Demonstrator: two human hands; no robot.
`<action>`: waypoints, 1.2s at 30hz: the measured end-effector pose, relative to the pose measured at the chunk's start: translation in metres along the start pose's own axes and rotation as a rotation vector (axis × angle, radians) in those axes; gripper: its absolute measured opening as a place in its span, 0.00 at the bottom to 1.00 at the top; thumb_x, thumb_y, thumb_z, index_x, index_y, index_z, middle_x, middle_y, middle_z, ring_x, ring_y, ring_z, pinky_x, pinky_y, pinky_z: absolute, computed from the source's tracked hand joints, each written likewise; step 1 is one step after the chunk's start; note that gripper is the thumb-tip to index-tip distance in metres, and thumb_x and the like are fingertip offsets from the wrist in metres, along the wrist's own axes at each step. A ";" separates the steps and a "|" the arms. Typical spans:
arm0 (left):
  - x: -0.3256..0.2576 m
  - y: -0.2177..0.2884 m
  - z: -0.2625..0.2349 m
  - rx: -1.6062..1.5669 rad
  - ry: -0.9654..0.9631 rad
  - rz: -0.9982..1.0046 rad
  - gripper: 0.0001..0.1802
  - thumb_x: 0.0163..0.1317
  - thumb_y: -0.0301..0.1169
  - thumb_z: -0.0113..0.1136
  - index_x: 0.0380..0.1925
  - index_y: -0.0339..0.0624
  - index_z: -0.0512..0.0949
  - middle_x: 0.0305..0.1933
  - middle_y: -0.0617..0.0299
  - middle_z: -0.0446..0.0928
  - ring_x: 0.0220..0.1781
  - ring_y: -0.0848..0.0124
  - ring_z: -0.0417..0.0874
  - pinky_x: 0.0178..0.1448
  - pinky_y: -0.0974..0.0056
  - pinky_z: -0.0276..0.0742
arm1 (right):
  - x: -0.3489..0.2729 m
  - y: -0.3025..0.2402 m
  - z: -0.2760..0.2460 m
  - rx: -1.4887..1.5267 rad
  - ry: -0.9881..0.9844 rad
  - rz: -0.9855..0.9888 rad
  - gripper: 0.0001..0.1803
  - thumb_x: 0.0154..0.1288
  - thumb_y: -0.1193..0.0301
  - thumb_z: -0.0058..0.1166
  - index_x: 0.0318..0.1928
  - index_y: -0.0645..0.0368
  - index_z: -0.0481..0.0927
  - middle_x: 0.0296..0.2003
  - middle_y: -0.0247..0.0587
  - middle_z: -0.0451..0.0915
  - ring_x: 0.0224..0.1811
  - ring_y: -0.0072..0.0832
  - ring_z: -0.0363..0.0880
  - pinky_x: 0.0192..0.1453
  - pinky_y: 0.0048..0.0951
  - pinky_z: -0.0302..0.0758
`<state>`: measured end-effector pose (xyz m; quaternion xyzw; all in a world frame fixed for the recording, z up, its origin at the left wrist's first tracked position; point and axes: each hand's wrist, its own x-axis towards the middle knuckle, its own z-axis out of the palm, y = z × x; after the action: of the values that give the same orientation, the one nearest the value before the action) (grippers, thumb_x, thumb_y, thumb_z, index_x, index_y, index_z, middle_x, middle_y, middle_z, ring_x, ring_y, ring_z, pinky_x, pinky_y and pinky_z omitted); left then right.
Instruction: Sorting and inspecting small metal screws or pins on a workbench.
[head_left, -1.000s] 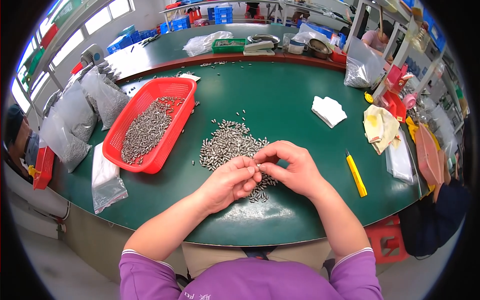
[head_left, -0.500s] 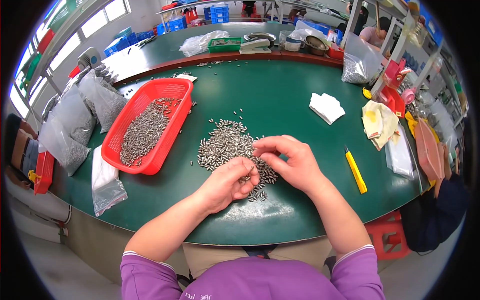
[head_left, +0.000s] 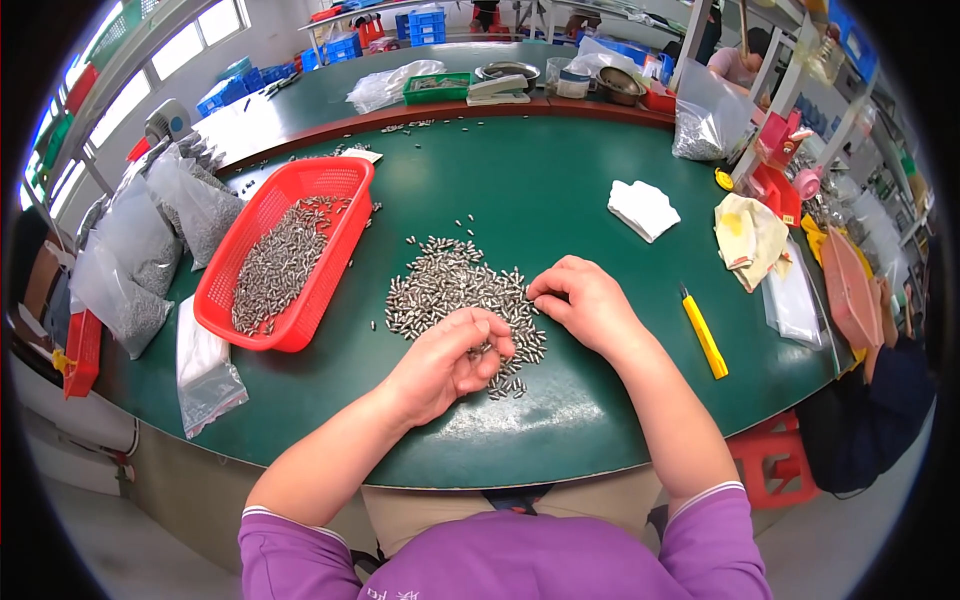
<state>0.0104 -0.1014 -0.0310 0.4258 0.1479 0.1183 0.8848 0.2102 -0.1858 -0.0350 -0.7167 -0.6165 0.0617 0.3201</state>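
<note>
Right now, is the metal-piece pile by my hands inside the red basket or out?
Out: the pile lies on the green tabletop, with green surface showing between it and the red basket.

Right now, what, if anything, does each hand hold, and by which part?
Cannot be told: at the pile of small metal parts, fingers of the left hand and right hand hide any hold.
</note>
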 end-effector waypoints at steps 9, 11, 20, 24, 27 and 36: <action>0.001 -0.001 -0.004 -0.043 0.005 -0.016 0.07 0.64 0.29 0.46 0.40 0.39 0.69 0.35 0.61 0.72 0.26 0.79 0.67 0.23 0.76 0.60 | 0.001 -0.004 0.003 -0.016 0.047 -0.102 0.05 0.55 0.75 0.55 0.33 0.58 0.76 0.31 0.39 0.75 0.37 0.34 0.75 0.41 0.31 0.73; 0.002 -0.003 -0.006 -0.039 -0.006 0.018 0.07 0.64 0.28 0.47 0.40 0.39 0.69 0.35 0.60 0.72 0.25 0.79 0.64 0.22 0.77 0.59 | 0.002 -0.019 -0.002 0.162 0.027 -0.118 0.05 0.55 0.76 0.54 0.34 0.60 0.74 0.32 0.40 0.75 0.36 0.35 0.75 0.40 0.30 0.73; 0.002 -0.004 -0.006 -0.016 0.009 0.048 0.05 0.62 0.27 0.49 0.38 0.41 0.67 0.34 0.62 0.73 0.26 0.81 0.66 0.24 0.77 0.61 | -0.005 -0.044 -0.005 0.324 0.014 -0.284 0.11 0.51 0.77 0.59 0.37 0.56 0.77 0.31 0.35 0.78 0.35 0.29 0.77 0.40 0.28 0.74; 0.001 -0.004 -0.005 -0.022 0.015 0.027 0.06 0.63 0.28 0.49 0.38 0.42 0.67 0.34 0.63 0.73 0.26 0.81 0.67 0.24 0.78 0.61 | -0.007 -0.045 -0.002 0.489 0.028 -0.199 0.14 0.52 0.76 0.58 0.41 0.55 0.77 0.32 0.34 0.79 0.36 0.28 0.78 0.42 0.28 0.74; 0.000 -0.002 -0.001 0.001 0.030 0.003 0.06 0.64 0.30 0.49 0.38 0.42 0.67 0.34 0.63 0.72 0.26 0.82 0.67 0.24 0.78 0.61 | -0.007 -0.041 0.001 0.465 0.035 -0.231 0.15 0.52 0.77 0.58 0.42 0.54 0.77 0.32 0.34 0.79 0.36 0.28 0.78 0.42 0.27 0.75; 0.001 -0.003 0.000 -0.004 0.038 -0.015 0.06 0.66 0.31 0.46 0.38 0.41 0.67 0.33 0.61 0.71 0.25 0.79 0.65 0.22 0.77 0.60 | -0.004 -0.041 -0.001 0.332 0.158 -0.126 0.14 0.53 0.76 0.56 0.43 0.53 0.78 0.34 0.35 0.80 0.36 0.30 0.77 0.40 0.29 0.74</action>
<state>0.0112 -0.1026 -0.0336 0.4204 0.1676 0.1203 0.8836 0.1755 -0.1889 -0.0135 -0.6165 -0.6145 0.0860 0.4846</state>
